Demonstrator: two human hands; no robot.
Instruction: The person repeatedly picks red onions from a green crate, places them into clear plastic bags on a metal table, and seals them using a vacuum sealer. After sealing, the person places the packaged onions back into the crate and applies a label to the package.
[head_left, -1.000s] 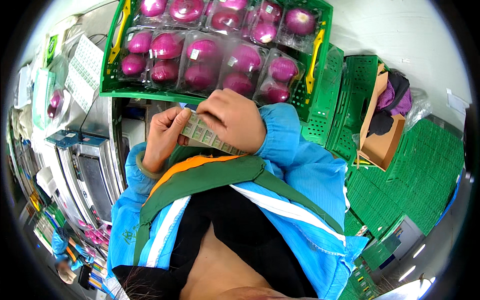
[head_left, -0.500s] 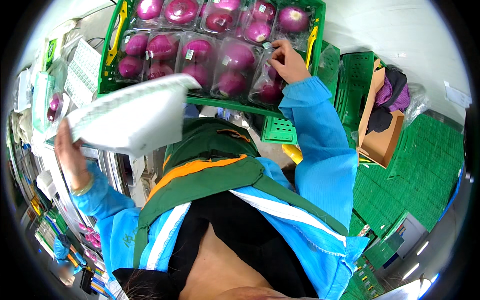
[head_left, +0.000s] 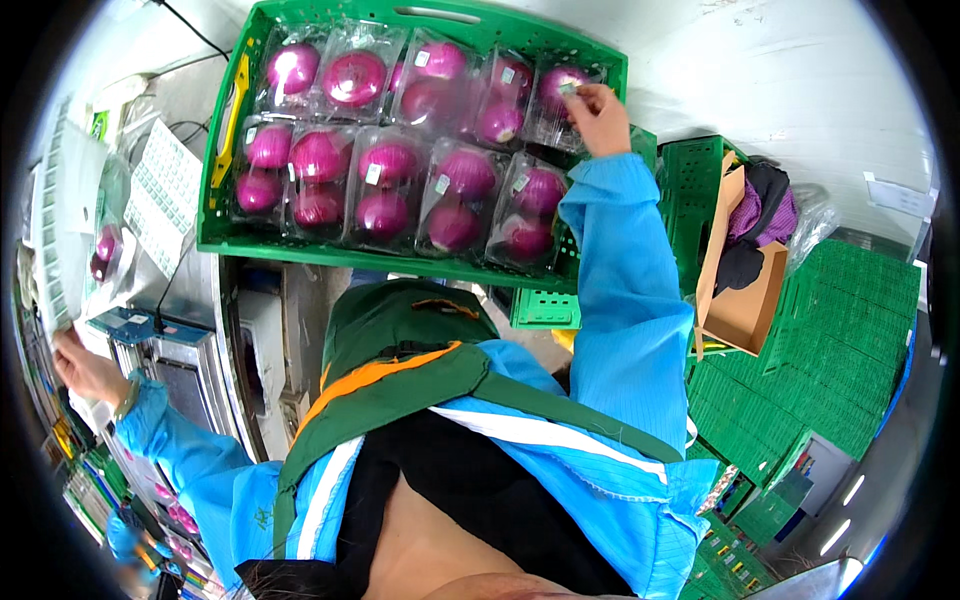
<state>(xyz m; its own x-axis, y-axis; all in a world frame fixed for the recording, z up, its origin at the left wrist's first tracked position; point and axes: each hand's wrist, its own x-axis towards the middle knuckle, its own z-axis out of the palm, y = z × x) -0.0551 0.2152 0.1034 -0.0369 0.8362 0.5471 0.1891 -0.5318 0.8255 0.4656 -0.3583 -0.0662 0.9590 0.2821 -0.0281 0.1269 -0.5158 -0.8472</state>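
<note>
A green plastic crate [head_left: 400, 262] holds two rows of clear packs of red onions, most with a small pale label. My right hand [head_left: 602, 118] pinches a small label [head_left: 567, 90] at the far-right onion pack [head_left: 562, 118]; whether it touches the film I cannot tell. In front of that lies the near-right onion pack [head_left: 528, 215], which bears a label. Off to the far left, my left hand [head_left: 88, 366] grips the lower corner of a white label sheet [head_left: 75, 220], its fingers partly hidden.
Left of the crate are a white keyboard-like panel [head_left: 163, 190] with a cable and another onion pack [head_left: 106, 250]. On the right, an open cardboard box [head_left: 745, 300] holding dark and purple cloth stands by stacked green crates [head_left: 840, 330]. A person [head_left: 130, 540] is far lower left.
My left hand has swung left with the label sheet, uncovering the near onion packs. My right hand has moved from the near-right pack to the far-right one. The crate sits lower in view.
</note>
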